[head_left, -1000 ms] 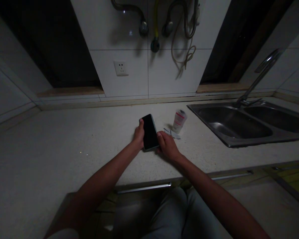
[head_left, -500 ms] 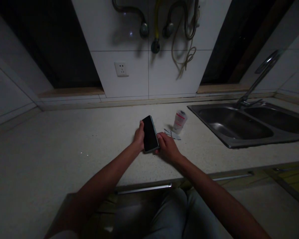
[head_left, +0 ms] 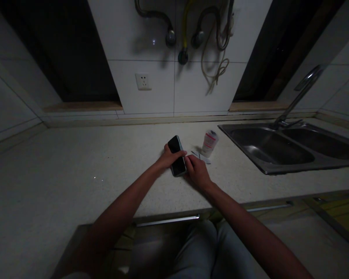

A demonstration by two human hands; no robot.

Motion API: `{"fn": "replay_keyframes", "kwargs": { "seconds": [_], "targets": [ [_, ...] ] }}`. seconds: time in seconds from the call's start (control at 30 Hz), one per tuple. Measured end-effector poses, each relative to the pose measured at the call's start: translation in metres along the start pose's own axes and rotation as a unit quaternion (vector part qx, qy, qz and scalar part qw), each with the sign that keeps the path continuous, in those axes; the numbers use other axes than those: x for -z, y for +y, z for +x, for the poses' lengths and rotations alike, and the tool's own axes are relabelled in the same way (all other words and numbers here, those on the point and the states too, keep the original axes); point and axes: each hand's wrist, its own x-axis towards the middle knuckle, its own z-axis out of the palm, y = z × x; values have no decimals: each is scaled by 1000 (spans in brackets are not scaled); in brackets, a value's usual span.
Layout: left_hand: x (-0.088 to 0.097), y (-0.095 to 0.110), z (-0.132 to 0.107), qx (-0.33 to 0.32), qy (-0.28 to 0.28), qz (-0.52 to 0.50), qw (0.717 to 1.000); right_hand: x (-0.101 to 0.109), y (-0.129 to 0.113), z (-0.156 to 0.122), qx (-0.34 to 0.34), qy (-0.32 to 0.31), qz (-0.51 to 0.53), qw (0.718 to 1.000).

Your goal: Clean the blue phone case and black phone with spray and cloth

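A smartphone [head_left: 178,166] with a dark screen is held just above the pale countertop, tilted slightly to the left. My left hand [head_left: 166,157] grips it from the left, its thumb laid across the screen to the right edge. At the lower right edge, my right hand [head_left: 197,170] is closed with its thumb against the phone's side; its other fingers are partly hidden. Flat grey-white pieces [head_left: 203,157] lie just beyond my right hand. Behind them stands a clear plastic cup [head_left: 209,142] with pink markings.
A steel double sink [head_left: 266,170] with a tall faucet [head_left: 293,95] is set into the counter [head_left: 61,166] at the right. On the tiled wall are a socket [head_left: 143,81], pipes and a hanging cord [head_left: 218,73]. Drawer handles [head_left: 168,221] run along the front edge.
My left thumb has moved from the phone's left edge across the screen to its right edge. The phone has shifted slightly to the right. My right hand stays at its side.
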Motion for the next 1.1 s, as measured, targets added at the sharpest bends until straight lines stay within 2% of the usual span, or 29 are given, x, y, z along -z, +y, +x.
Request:
{"fn": "replay_keyframes", "kwargs": {
  "seconds": [0.1,0.27,0.43,0.57,0.77,0.93,1.1],
  "targets": [
    [4,7,-4,14,-22,49,998,0,0,-1,0,-10,5,1000],
    [14,12,-5,10,-68,48,997,1,1,-2,7,-22,8,1000],
    [19,14,-3,17,-137,49,989,2,0,-1,14,-45,18,999],
    [22,12,2,22,-136,45,989,4,-1,-2,15,-52,25,998],
    [25,14,0,47,-188,-11,981,6,-5,-1,32,-72,8,997],
    [25,20,-3,8,-188,-45,981,6,-10,2,27,-87,-82,992],
    [22,16,0,-18,-174,-79,981,6,-14,6,41,-73,-138,987]
  ]
}}
